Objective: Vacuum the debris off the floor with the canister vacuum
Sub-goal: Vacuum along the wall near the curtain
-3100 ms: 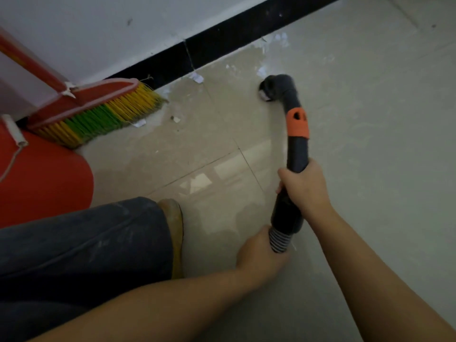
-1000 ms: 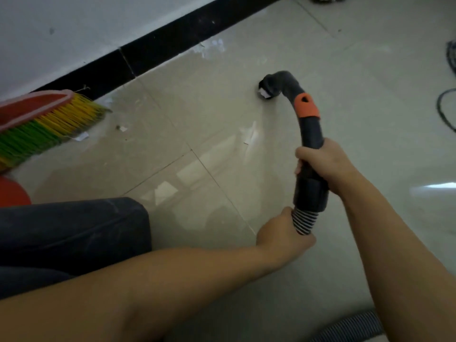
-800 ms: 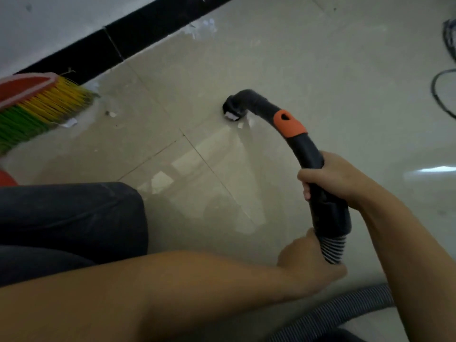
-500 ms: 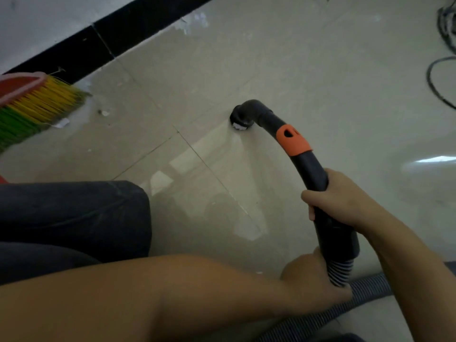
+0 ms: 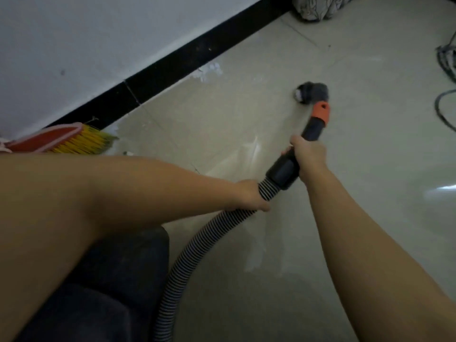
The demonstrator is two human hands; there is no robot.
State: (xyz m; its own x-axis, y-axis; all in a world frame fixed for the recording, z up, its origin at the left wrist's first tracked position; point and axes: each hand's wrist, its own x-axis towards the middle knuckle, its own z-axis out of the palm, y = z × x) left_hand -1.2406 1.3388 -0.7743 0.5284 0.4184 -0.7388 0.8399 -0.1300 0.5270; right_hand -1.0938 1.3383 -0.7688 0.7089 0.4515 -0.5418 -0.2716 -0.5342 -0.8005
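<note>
R. hand point(image 5: 308, 154) wraps the black vacuum handle point(image 5: 288, 169) just below its orange collar point(image 5: 320, 113); L. hand point(image 5: 249, 196) grips the ribbed hose point(image 5: 187, 262) right behind the cuff. Nozzle point(image 5: 312, 92), blurred, sits at the tiled floor point(image 5: 370, 169), mid-tile, w/ white debris point(image 5: 209, 71) near the black baseboard point(image 5: 172, 62). Broom point(image 5: 74, 141) lies far left by the wall.
</note>
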